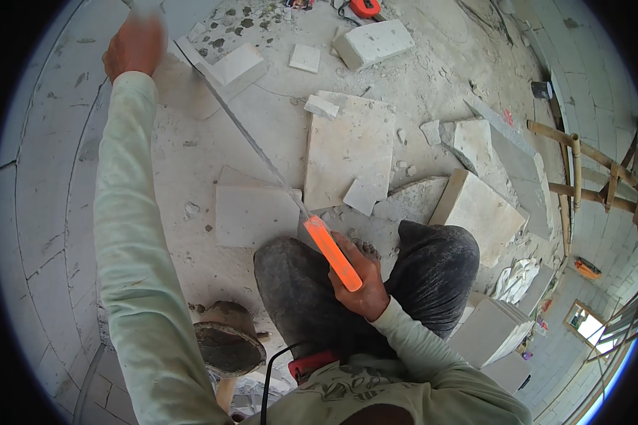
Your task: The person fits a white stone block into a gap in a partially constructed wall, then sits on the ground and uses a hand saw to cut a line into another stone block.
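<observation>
My right hand [356, 273] grips the orange handle [326, 244] of a long, thin-bladed tool whose blade [241, 131] runs diagonally up to the left. My left hand [132, 46] is reached out to the upper left against the pale block wall [46, 142], near the blade's far end and beside a small block [235, 67]; its fingers are blurred, so what they touch or hold is unclear. Between my knees and that block lie flat white slabs [347, 149] and broken pieces [256, 212]. My dusty dark knees [436, 262] are bent beneath my right arm.
A mortar-smeared bucket [223, 340] stands at lower left. Stacked slabs [485, 329] and more blocks [372, 44] lie around. A red tape measure [364, 8] is at the top. Bamboo framing [574, 166] and an orange tool [586, 268] are at the right, near a block wall.
</observation>
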The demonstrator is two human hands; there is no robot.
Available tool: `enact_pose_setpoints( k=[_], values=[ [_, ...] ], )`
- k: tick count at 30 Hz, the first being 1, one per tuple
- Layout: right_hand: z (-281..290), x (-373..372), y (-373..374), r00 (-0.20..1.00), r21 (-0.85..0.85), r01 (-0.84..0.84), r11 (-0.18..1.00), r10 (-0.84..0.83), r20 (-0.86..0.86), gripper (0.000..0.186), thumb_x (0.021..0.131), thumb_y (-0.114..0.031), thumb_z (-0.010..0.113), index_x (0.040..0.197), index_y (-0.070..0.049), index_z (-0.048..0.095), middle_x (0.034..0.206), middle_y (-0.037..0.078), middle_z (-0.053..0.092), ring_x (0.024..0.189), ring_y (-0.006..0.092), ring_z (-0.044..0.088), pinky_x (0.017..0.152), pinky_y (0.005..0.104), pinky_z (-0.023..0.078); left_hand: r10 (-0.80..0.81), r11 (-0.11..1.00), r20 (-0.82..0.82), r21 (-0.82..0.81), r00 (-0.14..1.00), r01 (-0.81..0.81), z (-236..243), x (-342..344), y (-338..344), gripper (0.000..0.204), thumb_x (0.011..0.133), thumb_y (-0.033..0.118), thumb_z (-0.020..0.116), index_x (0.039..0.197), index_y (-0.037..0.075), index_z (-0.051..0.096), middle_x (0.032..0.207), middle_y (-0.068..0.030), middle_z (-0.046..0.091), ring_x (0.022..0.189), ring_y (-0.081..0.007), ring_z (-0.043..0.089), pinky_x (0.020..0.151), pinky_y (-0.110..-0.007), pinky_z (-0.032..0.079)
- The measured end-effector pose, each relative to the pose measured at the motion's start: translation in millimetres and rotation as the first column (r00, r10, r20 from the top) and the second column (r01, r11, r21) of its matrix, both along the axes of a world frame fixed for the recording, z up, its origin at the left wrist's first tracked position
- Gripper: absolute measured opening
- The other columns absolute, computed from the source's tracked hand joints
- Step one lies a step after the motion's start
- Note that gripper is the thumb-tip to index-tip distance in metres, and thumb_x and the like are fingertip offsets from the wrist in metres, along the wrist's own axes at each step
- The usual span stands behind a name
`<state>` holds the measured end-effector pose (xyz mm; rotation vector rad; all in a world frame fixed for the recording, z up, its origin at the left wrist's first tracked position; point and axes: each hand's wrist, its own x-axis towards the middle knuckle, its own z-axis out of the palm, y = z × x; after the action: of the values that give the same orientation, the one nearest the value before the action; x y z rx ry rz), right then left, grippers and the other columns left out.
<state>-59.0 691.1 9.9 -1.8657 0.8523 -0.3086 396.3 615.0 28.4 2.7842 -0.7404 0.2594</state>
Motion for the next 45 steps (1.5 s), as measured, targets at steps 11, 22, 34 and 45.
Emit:
enact_pose_setpoints(
  k=[11,22,34,45],
  values=[
    [5.3,12.5,-0.8,0.993,0.052,0.005,0.999,0.001,-0.115,0.049,0.078,0.001,0.058,0.126,0.007,0.050,0.093,0.022,0.067,0.081,0.0300,0.069,0.072,0.0333,0.053,-0.003,1.000,-0.035,-0.023,0.999,0.002,-5.6,26.1,-5.9,0.042,0.091,0.039,0.041,0.112,0.010,0.063,0.113,-0.0204,0.063,0.106,-0.0405,0.059,0.093,-0.048,0.044],
    [-31.3,83.2,-37.5,0.999,0.060,0.042,0.997,-0.041,-0.028,0.054,0.075,-0.003,0.062,0.127,0.003,0.049,0.067,0.022,0.061,0.064,0.0398,0.063,0.060,0.0428,0.051,-0.032,0.996,-0.077,-0.091,0.996,0.025,-7.2,34.4,-21.9,0.045,0.090,0.040,0.041,0.110,0.007,0.064,0.112,-0.0236,0.063,0.106,-0.0425,0.058,0.093,-0.049,0.043],
    [-47.3,95.3,-32.0,0.999,0.075,0.051,0.996,-0.049,-0.023,0.055,0.075,-0.004,0.062,0.128,0.005,0.047,0.066,0.023,0.060,0.064,0.0398,0.063,0.062,0.0420,0.051,-0.335,0.916,0.205,0.301,0.920,0.266,-32.9,92.0,-8.4,0.046,0.090,0.039,0.042,0.107,0.003,0.065,0.114,-0.0238,0.062,0.106,-0.0433,0.057,0.093,-0.048,0.044],
    [-56.1,103.6,-44.6,0.999,0.051,0.043,0.998,-0.043,-0.004,0.052,0.077,-0.003,0.060,0.128,0.004,0.049,0.076,0.025,0.063,0.071,0.0412,0.064,0.065,0.0409,0.051,-0.083,0.995,-0.094,-0.069,0.992,0.076,-10.2,46.8,-19.9,0.044,0.091,0.038,0.039,0.115,0.009,0.063,0.119,-0.0219,0.060,0.110,-0.0424,0.056,0.095,-0.048,0.042]
  ],
)
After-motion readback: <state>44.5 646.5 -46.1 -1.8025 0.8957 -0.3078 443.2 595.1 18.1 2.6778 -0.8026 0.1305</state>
